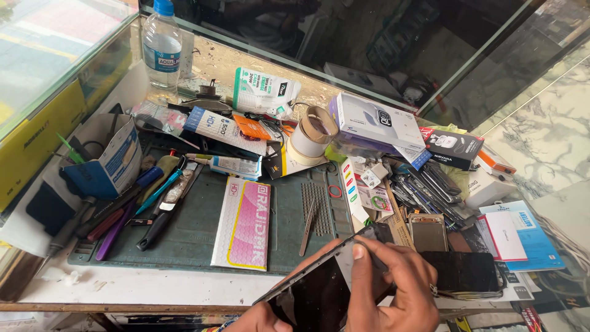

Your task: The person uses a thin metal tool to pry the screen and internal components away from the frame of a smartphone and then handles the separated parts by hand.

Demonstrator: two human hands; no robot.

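Both hands are engaged: left hand [261, 320] grips the black glass-fronted phone [319, 289], right hand [393, 289] pinches a thin tool at its still-attached top edge.

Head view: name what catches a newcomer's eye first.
At the bottom edge, the right hand and left hand hold a dark phone tilted. A pink-and-white packet lies on the green work mat mid-frame. A clear water bottle stands upper left.

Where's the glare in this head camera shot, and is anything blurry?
Head view: even daylight, sharp across the green mat; reflections wash over the glass panel at the top; the dark phone screen in the hands shows faint sheen; only soft shadows.
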